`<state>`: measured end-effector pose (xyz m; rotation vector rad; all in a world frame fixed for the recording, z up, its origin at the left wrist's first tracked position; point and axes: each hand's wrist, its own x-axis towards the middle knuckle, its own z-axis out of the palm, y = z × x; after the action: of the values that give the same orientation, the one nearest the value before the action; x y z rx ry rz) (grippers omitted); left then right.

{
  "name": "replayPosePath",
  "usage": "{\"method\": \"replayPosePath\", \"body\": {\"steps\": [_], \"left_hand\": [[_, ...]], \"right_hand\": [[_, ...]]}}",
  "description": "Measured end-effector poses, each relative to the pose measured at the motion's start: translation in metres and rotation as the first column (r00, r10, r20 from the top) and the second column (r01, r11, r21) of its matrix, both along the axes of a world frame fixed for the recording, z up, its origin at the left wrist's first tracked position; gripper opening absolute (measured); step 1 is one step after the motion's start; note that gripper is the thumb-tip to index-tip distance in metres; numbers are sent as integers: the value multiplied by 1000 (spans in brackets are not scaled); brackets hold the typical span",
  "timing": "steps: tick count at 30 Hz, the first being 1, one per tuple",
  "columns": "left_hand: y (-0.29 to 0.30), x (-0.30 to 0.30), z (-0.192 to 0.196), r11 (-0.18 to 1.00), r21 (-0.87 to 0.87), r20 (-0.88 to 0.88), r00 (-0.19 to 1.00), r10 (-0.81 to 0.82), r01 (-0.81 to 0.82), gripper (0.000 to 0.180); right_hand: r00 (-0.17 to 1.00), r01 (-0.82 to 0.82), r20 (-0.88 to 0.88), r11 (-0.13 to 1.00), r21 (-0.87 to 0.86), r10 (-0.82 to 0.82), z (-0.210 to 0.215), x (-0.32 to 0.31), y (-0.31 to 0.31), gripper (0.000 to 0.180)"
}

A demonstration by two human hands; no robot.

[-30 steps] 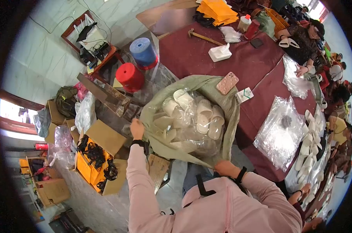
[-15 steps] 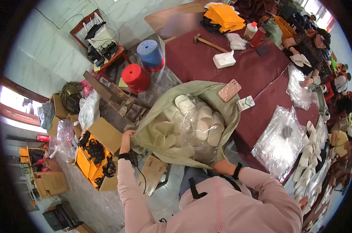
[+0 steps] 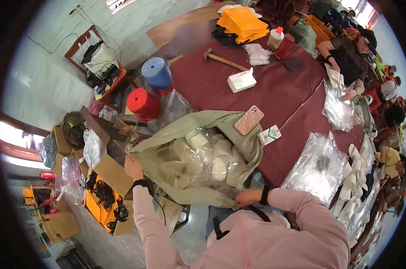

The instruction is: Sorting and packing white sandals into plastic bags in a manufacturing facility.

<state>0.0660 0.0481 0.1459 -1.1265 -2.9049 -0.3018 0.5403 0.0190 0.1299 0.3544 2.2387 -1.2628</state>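
Observation:
A big pale-green woven sack (image 3: 167,141) gapes in front of me, its mouth spread wide. Inside it lie several cream slippers (image 3: 220,162), some wrapped in clear plastic. My left hand (image 3: 133,167) grips the sack's left rim with closed fingers. At the near right rim, my right hand (image 3: 247,198) is closed on the cloth. A phone in a pink case (image 3: 249,120) rests on the sack's far right edge, beside a small white-and-green box (image 3: 269,135) on the table.
The dark red table (image 3: 274,98) holds a hammer (image 3: 225,60), a tissue pack (image 3: 241,80), orange packets (image 3: 241,24) and clear plastic bags (image 3: 317,166). Red (image 3: 143,104) and blue (image 3: 157,74) stools stand left, near an open carton (image 3: 117,175). A co-worker (image 3: 346,56) handles plastic at right.
The sack's opening has been pulled wider to the left and looks flatter. Both hands keep their hold on its rim. The co-worker's hand has moved on the plastic at right.

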Motion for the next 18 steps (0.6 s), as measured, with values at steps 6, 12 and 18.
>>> {"method": "replayPosePath", "body": {"steps": [6,12,18], "left_hand": [[12,-37,-46,995,-12,115,989,96,-95,44],[33,-32,-33,671,67,954,244,174,-739,56],[50,14,-13,945,298,538,794,-282,134,57]], "right_hand": [[795,578,-159,810,-96,-586,-4,-13,58,37],[668,720,-285,498,484,-688,-25,5,140,32],[796,495,-139,502,709,-589,-46,16,129,47]]}}
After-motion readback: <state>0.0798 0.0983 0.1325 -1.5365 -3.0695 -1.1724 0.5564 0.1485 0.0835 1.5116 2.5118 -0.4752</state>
